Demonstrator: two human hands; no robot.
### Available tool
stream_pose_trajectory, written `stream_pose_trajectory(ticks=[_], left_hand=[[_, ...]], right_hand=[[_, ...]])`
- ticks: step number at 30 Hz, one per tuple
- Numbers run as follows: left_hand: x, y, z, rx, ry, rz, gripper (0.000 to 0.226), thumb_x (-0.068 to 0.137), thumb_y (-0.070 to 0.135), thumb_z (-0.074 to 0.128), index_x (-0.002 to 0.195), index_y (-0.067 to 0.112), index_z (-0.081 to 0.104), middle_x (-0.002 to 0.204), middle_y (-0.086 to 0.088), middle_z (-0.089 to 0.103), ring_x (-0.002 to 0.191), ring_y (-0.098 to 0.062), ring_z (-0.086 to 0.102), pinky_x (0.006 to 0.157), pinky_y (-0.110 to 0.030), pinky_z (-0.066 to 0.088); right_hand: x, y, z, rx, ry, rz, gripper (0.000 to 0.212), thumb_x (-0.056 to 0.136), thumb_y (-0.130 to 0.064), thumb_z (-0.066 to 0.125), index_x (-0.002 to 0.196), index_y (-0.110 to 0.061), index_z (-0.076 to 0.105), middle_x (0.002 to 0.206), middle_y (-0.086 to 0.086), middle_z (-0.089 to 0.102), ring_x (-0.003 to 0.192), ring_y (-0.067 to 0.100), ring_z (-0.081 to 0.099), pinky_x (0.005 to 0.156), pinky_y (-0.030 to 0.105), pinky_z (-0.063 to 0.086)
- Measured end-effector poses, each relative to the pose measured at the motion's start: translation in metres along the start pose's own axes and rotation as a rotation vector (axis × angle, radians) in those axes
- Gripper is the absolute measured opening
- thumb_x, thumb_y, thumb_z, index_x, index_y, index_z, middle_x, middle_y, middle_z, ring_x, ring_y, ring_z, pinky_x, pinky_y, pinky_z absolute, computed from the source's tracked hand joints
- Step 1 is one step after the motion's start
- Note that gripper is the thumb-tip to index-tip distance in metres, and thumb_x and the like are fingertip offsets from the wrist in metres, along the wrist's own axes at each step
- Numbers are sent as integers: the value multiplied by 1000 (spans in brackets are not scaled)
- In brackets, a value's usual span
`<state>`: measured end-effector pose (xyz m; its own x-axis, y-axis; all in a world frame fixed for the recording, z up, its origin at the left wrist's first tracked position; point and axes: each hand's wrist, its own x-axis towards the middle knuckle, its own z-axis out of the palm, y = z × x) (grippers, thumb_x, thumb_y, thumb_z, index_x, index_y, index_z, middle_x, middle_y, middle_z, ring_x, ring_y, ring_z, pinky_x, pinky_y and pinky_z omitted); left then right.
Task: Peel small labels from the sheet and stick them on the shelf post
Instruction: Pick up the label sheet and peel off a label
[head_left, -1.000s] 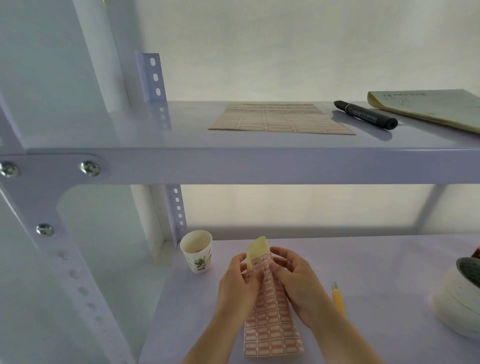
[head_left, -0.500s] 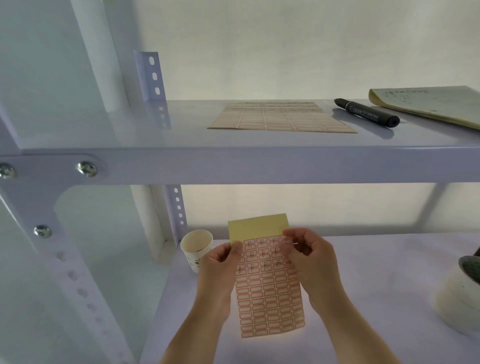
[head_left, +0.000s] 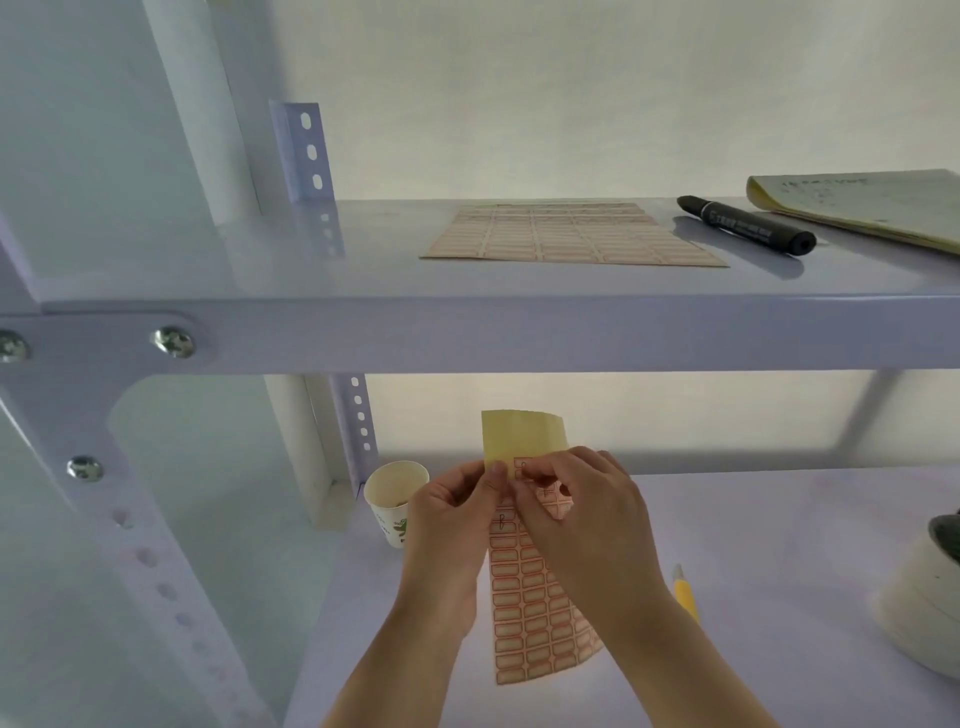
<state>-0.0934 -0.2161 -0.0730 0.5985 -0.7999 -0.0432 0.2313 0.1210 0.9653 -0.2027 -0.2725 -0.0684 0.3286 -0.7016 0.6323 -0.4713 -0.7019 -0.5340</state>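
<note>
I hold a narrow label sheet (head_left: 535, 618) upright over the lower shelf; its red-bordered labels fill the lower part and its top is bare yellow backing. My left hand (head_left: 452, 525) pinches the sheet's left edge near the top. My right hand (head_left: 582, 514) lies across the upper labels, thumb and forefinger pressed on a label at the top row. The front shelf post (head_left: 135, 519), pale with holes and screws, slants at the left. A rear post (head_left: 358, 421) stands behind the cup.
A paper cup (head_left: 392, 493) stands left of my hands. On the upper shelf (head_left: 467, 332) lie a second label sheet (head_left: 571, 234), a black marker (head_left: 748, 223) and a notepad (head_left: 862, 202). A yellow pen (head_left: 685, 597) and a white round object (head_left: 930, 597) sit right.
The sheet was raised upright from the shelf, then my right hand slid left across its top rows to the upper-left labels. Both hands stay on the sheet.
</note>
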Motion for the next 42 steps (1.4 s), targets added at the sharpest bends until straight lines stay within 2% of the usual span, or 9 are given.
stream_pose_trajectory(ticks=[2,6,11,17,25,29,34,38,42], left_hand=[[0,0,1,-12,-20,-6,20,96,18,62,94,11,81,93,-15,81,86,-31,75,84,-45,61],[2,-3,1,-3,-59,15,25,98,18,59,91,15,82,94,-16,80,88,-33,74,88,-48,57],[2,-8,2,24,-61,15,25,100,16,56,96,13,81,95,-16,80,86,-33,73,83,-44,59],[6,-12,1,86,-55,28,26,101,17,56,97,16,81,97,-15,80,98,-42,73,93,-55,58],[7,-15,4,100,-34,55,24,100,17,59,94,20,81,93,-9,81,92,-33,76,83,-43,62],[6,-16,5,55,-25,22,23,99,19,60,90,19,81,91,-14,79,84,-28,74,83,-44,61],[9,-22,6,40,27,-49,21,98,21,61,89,16,80,80,-6,79,76,-22,74,78,-40,62],[14,-31,5,93,75,-82,18,97,20,63,89,14,78,76,-2,80,72,-18,75,72,-34,61],[19,-42,1,182,98,-111,18,97,19,64,86,16,78,76,-1,81,75,-19,78,76,-37,63]], right_hand=[[0,-1,0,21,-3,42,25,85,-47,61,85,-25,73,82,-13,72,80,10,63,69,26,54],[0,-1,0,-4,-5,81,12,83,-39,69,82,-27,72,81,-16,72,79,9,63,70,25,53],[1,-2,-1,-1,-53,150,10,84,-35,70,79,-27,72,78,-16,71,73,5,60,67,20,49],[5,-3,-7,87,-132,253,12,86,-35,68,77,-30,74,69,-22,69,67,-3,63,64,14,48],[9,-5,-10,107,-133,295,14,85,-36,67,74,-29,73,65,-19,68,64,0,64,61,16,50],[10,-2,-11,150,-132,328,14,83,-33,68,70,-30,70,64,-17,68,63,2,64,60,16,50],[11,5,-11,180,-123,372,17,85,-31,68,69,-28,67,66,-13,71,64,6,68,63,23,57],[9,11,-10,180,-121,404,18,84,-33,68,68,-26,68,63,-11,71,63,8,68,62,27,58],[7,18,-9,190,-134,426,21,84,-32,68,65,-24,67,59,-8,68,58,9,64,59,25,55]])
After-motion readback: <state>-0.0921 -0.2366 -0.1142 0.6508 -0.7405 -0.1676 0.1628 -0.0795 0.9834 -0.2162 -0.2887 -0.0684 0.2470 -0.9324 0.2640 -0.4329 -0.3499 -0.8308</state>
